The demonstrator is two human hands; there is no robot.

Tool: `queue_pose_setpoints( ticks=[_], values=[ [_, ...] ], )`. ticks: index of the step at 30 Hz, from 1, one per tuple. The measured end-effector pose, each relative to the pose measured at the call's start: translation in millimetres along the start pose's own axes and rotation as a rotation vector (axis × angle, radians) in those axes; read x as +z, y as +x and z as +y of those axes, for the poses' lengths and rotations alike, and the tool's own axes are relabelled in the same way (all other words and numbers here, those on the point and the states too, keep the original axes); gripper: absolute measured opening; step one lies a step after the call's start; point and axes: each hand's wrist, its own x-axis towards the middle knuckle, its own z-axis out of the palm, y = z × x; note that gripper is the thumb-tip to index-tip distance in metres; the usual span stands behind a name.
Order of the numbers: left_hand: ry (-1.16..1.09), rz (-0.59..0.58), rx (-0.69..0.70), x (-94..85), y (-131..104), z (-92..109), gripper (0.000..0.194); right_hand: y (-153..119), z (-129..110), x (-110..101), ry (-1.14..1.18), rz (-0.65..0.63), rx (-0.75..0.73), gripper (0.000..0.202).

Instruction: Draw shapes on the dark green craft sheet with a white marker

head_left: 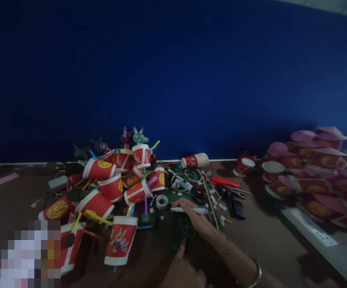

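Note:
My right hand (pixel 191 216) holds a slim white marker (pixel 202 210) with a bluish end, lying almost level between the fingers. Below it lies a dark green sheet (pixel 175 223) with a large circle and smaller ones drawn in pale outline. With its index finger stretched out, my left hand (pixel 183 270) touches the sheet at the large circle; its other fingers look curled, partly cut off by the lower edge. A roll of tape (pixel 161 202) sits just left of the marker. Further left stands a red paper cup (pixel 121 242) with straws in it.
Several red cups (pixel 111 188) with straws and paper figures pile up on the left. Nested cups (pixel 195 161) lie near the wall. A red-handled tool (pixel 226 182), a black object (pixel 237 209), and a power strip (pixel 309 228) are to the right, beside stacked pink-topped cups (pixel 326 158).

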Motion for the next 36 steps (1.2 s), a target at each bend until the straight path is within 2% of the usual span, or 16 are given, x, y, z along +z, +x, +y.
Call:
queue_pose_setpoints(
  ticks=[3, 6, 11, 13, 16, 18, 20, 23, 25, 27, 31, 34, 36],
  values=[
    [-0.01, 0.006, 0.002, -3.6, 0.0, 0.3, 0.03, 0.1, 0.1, -2.5, -0.045, 0.089, -0.003, 0.036],
    [-0.05, 0.029, 0.003, 0.3, 0.0, -0.3, 0.031, -2.4, 2.9, -3.0, -0.074, 0.147, 0.03, 0.038],
    [-0.134, 0.033, -0.095, 0.1, -3.2, -2.4, 0.033, -3.4, 5.1, -0.1, -0.024, 0.149, 0.042, 0.036],
    [-0.155, 0.027, -0.189, -5.8, -5.9, -3.4, 0.033, -4.1, 4.5, 1.8, -0.003, 0.11, 0.03, 0.032],
    [-0.139, 0.003, -0.317, -13.2, -9.2, -3.4, 0.034, -8.8, 2.9, 6.2, 0.021, -0.03, 0.041, 0.031],
    [-0.113, 0.024, -0.329, -14.4, -10.2, -2.6, 0.034, -12.4, 2.2, 9.2, 0.056, -0.134, 0.049, 0.032],
    [-0.091, 0.105, -0.279, -14.0, -10.4, -2.2, 0.029, -13.9, 2.5, 10.9, 0.081, -0.157, 0.055, 0.033],
    [-0.064, 0.236, -0.207, -17.4, -10.5, -5.2, 0.024, -10.8, 5.2, 9.7, 0.111, 0.017, 0.063, 0.034],
    [-0.064, 0.243, -0.224, -24.0, -10.7, -9.8, 0.027, -6.8, 7.8, 7.6, 0.132, 0.162, 0.069, 0.036],
    [-0.102, 0.193, -0.288, -31.6, -11.2, -14.7, 0.033, -3.1, 10.2, 6.1, 0.138, 0.236, 0.078, 0.039],
    [-0.168, 0.064, -0.459, -41.5, -13.1, -17.5, 0.04, 1.7, 14.5, 5.0, 0.099, 0.266, 0.1, 0.039],
    [-0.173, -0.011, -0.594, -45.1, -15.6, -13.2, 0.039, 3.9, 17.0, 3.1, 0.096, 0.294, 0.131, 0.037],
    [-0.171, -0.048, -0.624, -46.9, -16.6, -9.8, 0.035, 4.2, 17.3, 1.4, 0.094, 0.299, 0.135, 0.036]
  ],
)
